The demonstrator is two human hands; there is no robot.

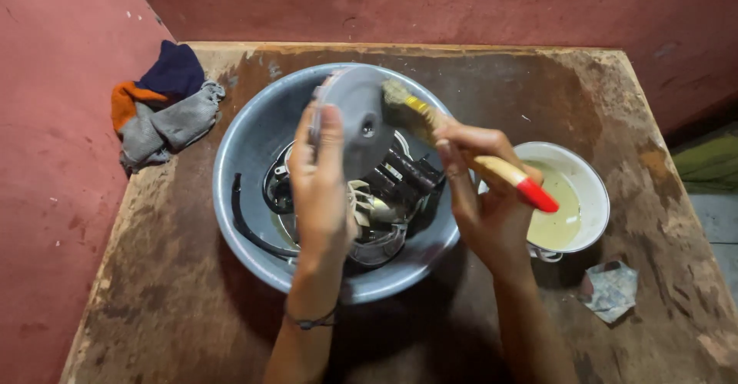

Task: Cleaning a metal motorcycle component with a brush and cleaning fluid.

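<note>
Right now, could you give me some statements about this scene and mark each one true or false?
1. The left hand holds a grey disc. True.
2. The right hand holds a spoon. False: it holds a brush with a red-tipped handle.
3. The disc is over the basin. True.
4. The white bowl is empty. False: it holds pale liquid.
5. A rag lies left of the basin. True.

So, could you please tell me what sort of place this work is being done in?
Probably a small home or repair workshop corner: a worn wooden table against red walls, a metal basin of dismantled parts, and a rag.
</note>
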